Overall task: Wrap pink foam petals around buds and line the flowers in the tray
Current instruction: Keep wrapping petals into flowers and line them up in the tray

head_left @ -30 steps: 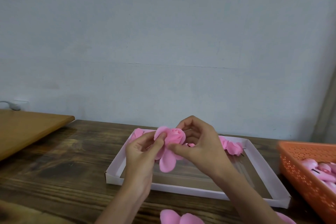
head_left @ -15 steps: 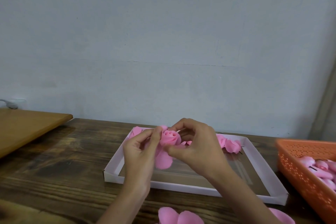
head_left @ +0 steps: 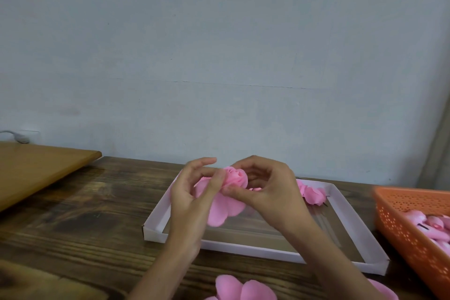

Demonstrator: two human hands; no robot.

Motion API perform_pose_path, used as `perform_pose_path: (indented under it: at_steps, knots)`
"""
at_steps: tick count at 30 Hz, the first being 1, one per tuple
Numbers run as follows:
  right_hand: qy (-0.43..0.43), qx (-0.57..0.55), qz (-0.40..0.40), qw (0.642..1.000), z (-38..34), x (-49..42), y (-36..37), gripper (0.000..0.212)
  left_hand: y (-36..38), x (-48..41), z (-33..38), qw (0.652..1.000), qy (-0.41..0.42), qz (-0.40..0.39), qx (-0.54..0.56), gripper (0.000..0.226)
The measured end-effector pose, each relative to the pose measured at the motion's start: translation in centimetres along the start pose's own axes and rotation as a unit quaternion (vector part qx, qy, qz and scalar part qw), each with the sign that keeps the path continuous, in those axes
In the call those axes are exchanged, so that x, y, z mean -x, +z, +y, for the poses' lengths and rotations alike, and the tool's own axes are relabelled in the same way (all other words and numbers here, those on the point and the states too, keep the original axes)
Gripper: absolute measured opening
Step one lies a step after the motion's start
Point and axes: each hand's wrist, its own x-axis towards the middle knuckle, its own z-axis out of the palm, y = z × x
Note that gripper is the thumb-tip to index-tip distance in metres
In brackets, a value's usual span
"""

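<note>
Two bare hands hold a half-made pink foam flower (head_left: 235,176) just above the far half of a shallow white tray (head_left: 255,252). On the tray's left side, the left hand (head_left: 192,202) pinches the flower, its thumb pressing a petal against the rolled bud while the forefinger lifts free above. On the tray's right side, the right hand (head_left: 270,187) grips the same flower, thumb under the bud and fingers curled round behind it. Several unwrapped petals (head_left: 224,212) hang loose below the bud, over the middle of the tray, without touching its floor as far as can be seen. Inside the tray's far right corner lie a few finished pink flowers (head_left: 313,193), close together against the rim. Nearer the viewer than the tray, a flat cluster of loose petals (head_left: 246,287) lies on the dark wooden table (head_left: 73,226), partly cut off by the lower edge of the view. Just right of the tray stands an orange perforated basket (head_left: 401,226) holding more pink foam pieces (head_left: 435,226), too blurred to tell apart. Well left of the tray a lighter wooden board (head_left: 36,170) rests higher than the tabletop. Behind the tray rises a plain pale blue-grey wall (head_left: 219,56)
</note>
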Motion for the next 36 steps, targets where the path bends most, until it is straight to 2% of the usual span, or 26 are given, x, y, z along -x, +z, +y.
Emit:
perform_pose_path:
  at_steps: [7,12,16,19,25,27,30,33,36]
  knots:
    - [0.036,-0.04,0.034,0.998,0.6,0.1,-0.1,0.028,-0.3,-0.6,-0.2,0.987,-0.128,0.012,0.098,0.033]
    - [0.058,-0.071,0.047,0.995,0.8,-0.2,-0.8,0.028,-0.4,-0.7,-0.4,0.98,-0.176,0.015,0.09,0.057]
    - [0.061,-0.074,0.029,0.995,0.8,-0.4,-1.4,0.028,-0.4,-0.6,-0.6,0.973,-0.207,0.024,0.104,0.058]
    - [0.055,-0.054,-0.019,0.997,0.9,-0.4,-2.0,0.028,-0.5,-0.5,-0.6,0.971,-0.197,0.052,0.122,0.052]
    - [0.036,0.018,-0.082,0.996,0.6,-0.4,-2.5,0.03,0.3,0.1,-0.2,0.992,-0.105,0.044,0.046,0.019]
    - [0.029,0.038,-0.086,0.995,0.4,-0.5,-2.2,0.031,0.5,0.2,-0.2,0.995,-0.085,0.037,0.038,0.018]
    - [0.032,0.043,-0.086,0.995,0.1,-0.5,-1.8,0.031,0.6,0.2,0.0,0.992,-0.094,0.045,0.072,0.04]
    - [0.038,0.061,-0.09,0.993,0.0,-0.3,-1.1,0.033,0.7,0.2,0.1,0.975,-0.17,0.05,0.133,0.075]
    - [0.047,0.078,-0.084,0.992,0.0,0.0,-0.3,0.038,0.6,0.3,0.1,0.945,-0.261,0.048,0.192,0.086]
